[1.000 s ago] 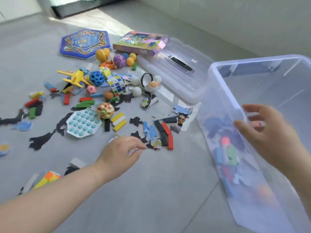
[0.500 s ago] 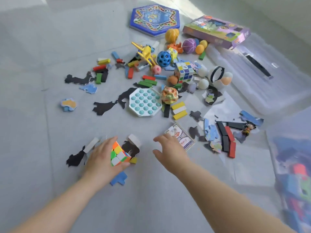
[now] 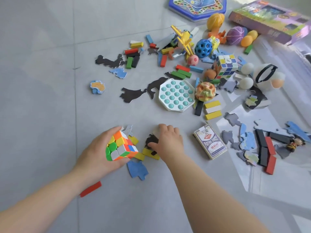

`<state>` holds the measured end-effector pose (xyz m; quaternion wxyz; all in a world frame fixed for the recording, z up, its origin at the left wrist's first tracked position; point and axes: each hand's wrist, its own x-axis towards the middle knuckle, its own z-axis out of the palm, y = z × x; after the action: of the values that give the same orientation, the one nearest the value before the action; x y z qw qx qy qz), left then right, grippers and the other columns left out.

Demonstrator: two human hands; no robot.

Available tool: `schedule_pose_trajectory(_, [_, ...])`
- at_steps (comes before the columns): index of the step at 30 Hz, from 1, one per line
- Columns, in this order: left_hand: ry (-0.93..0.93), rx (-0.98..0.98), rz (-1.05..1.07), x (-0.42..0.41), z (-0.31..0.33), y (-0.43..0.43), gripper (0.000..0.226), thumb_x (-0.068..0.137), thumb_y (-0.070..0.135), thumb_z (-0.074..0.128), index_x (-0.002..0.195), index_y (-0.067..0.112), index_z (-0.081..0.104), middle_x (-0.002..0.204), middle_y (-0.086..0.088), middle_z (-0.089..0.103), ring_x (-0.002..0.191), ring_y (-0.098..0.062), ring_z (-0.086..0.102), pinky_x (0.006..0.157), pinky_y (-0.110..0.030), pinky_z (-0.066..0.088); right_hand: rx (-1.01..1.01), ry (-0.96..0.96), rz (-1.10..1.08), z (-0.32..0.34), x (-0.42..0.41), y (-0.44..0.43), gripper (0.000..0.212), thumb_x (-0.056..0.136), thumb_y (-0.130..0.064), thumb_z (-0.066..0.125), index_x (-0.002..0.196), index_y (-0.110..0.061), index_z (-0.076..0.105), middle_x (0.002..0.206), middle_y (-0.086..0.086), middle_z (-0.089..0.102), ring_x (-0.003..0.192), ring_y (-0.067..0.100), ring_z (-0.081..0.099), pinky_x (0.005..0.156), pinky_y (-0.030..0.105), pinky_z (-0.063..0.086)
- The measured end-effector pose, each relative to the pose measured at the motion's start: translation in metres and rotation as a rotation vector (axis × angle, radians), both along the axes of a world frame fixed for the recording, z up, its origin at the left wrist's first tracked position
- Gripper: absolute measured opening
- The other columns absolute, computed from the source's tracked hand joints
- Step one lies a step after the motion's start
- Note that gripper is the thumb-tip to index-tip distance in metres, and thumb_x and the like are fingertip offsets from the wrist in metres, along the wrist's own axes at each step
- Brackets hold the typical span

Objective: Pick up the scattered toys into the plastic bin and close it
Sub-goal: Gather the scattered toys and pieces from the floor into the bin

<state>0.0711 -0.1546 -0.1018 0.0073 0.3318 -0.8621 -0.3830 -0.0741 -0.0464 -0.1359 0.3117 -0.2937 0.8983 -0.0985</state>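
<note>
While the left hand (image 3: pixel 96 153) clasps a bright puzzle cube (image 3: pixel 122 145) left of the card box (image 3: pixel 210 142), the right hand (image 3: pixel 168 142) curls over a black puzzle piece (image 3: pixel 150 140) between cube and box; whether it grips it is unclear. The box reads "PLAYING CARDS". Beyond the box, scattered toys (image 3: pixel 183 71) cover the grey tiled floor (image 3: pixel 50 81), a pop-bubble board (image 3: pixel 176 95) among them. Farther, right of the box, lies a clear plastic lid (image 3: pixel 289 64), a purple carton (image 3: pixel 269 19) at its far edge.
</note>
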Motion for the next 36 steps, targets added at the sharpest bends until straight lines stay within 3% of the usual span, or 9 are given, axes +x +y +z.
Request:
schedule_pose_trajectory(5, [-0.038, 0.031, -0.085, 0.026, 0.009, 0.001, 0.076, 0.036, 0.061, 0.057, 0.094, 0.085, 0.013, 0.103, 0.048, 0.040, 0.100, 0.026, 0.038, 0.073, -0.002, 0.035, 0.029, -0.050, 0.006, 0.000, -0.004, -0.004, 0.053, 0.084, -0.033, 0.062, 0.125, -0.006, 0.041, 0.128, 0.010, 0.047, 0.121, 0.026, 0.039, 0.097, 0.031, 0.036])
schedule_pose_trajectory(8, [-0.089, 0.027, -0.184, 0.039, 0.005, 0.012, 0.080, 0.036, 0.065, 0.048, 0.096, 0.086, 0.000, 0.111, 0.064, 0.011, 0.098, 0.040, 0.020, 0.074, 0.002, 0.031, 0.068, -0.056, 0.021, 0.002, -0.001, -0.004, 0.043, 0.087, -0.031, 0.058, 0.119, -0.004, 0.049, 0.124, 0.011, 0.050, 0.119, 0.027, 0.039, 0.092, 0.032, 0.038])
schedule_pose_trajectory(11, [-0.058, -0.059, -0.348, 0.051, 0.001, 0.030, 0.082, 0.043, 0.061, 0.050, 0.114, 0.076, 0.011, 0.120, 0.055, 0.021, 0.104, 0.025, 0.032, 0.071, 0.000, 0.038, 0.045, -0.035, 0.032, -0.001, 0.009, 0.003, 0.032, 0.091, -0.026, 0.049, 0.113, -0.003, 0.055, 0.121, 0.013, 0.049, 0.116, 0.029, 0.039, 0.090, 0.032, 0.036])
schedule_pose_trajectory(14, [-0.075, -0.150, -0.599, 0.059, -0.012, 0.049, 0.080, 0.049, 0.062, 0.043, 0.125, 0.040, 0.031, 0.113, 0.027, 0.038, 0.097, 0.006, 0.043, 0.083, -0.007, 0.037, -0.059, -0.031, -0.064, -0.004, 0.013, 0.014, 0.024, 0.094, -0.015, 0.041, 0.111, -0.002, 0.052, 0.119, 0.015, 0.052, 0.112, 0.029, 0.043, 0.083, 0.030, 0.033])
schedule_pose_trajectory(20, [-0.102, -0.221, -0.797, 0.069, -0.046, 0.056, 0.085, 0.047, 0.072, 0.057, 0.120, 0.034, 0.036, 0.111, 0.023, 0.037, 0.102, 0.005, 0.040, 0.092, -0.012, 0.033, -0.107, -0.019, -0.244, 0.002, 0.018, 0.023, 0.034, 0.096, -0.015, 0.037, 0.130, -0.013, 0.042, 0.131, 0.007, 0.043, 0.106, 0.031, 0.055, 0.074, 0.031, 0.041])
schedule_pose_trajectory(25, [-0.134, -0.301, -0.725, 0.064, -0.035, 0.050, 0.075, 0.075, 0.080, 0.004, 0.122, 0.032, 0.039, 0.118, 0.020, 0.037, 0.107, 0.004, 0.038, 0.094, -0.015, 0.030, 0.015, -0.038, -0.196, 0.000, 0.025, 0.016, 0.046, 0.088, -0.036, 0.055, 0.124, -0.012, 0.041, 0.127, 0.006, 0.040, 0.105, 0.030, 0.057, 0.070, 0.029, 0.036])
schedule_pose_trajectory(30, [0.107, -0.279, -0.403, 0.040, -0.041, 0.028, 0.041, 0.094, 0.051, 0.023, 0.112, 0.025, 0.048, 0.110, 0.009, 0.054, 0.100, -0.005, 0.046, 0.087, -0.017, 0.034, -0.014, -0.106, -0.229, -0.003, 0.020, 0.014, 0.033, 0.085, -0.030, 0.060, 0.106, -0.011, 0.044, 0.120, 0.007, 0.045, 0.097, 0.029, 0.055, 0.069, 0.029, 0.035])
schedule_pose_trajectory(32, [0.066, -0.369, -0.394, 0.026, -0.049, 0.018, 0.035, 0.083, 0.046, 0.041, 0.111, 0.024, 0.046, 0.111, 0.009, 0.058, 0.099, -0.007, 0.045, 0.086, -0.020, 0.037, -0.066, -0.143, -0.296, -0.004, 0.017, 0.019, 0.023, 0.085, -0.026, 0.058, 0.088, -0.016, 0.038, 0.103, 0.006, 0.050, 0.087, 0.027, 0.050, 0.066, 0.027, 0.031])
schedule_pose_trajectory(36, [-0.134, -0.514, -0.547, 0.003, -0.057, 0.008, 0.078, 0.039, 0.056, 0.061, 0.109, 0.024, 0.045, 0.103, 0.004, 0.071, 0.103, -0.012, 0.052, 0.087, -0.025, 0.040, -0.218, -0.264, -0.484, -0.005, 0.007, 0.032, 0.037, 0.084, -0.021, 0.061, 0.064, -0.024, 0.030, 0.065, -0.006, 0.043, 0.074, 0.022, 0.044, 0.053, 0.027, 0.030])
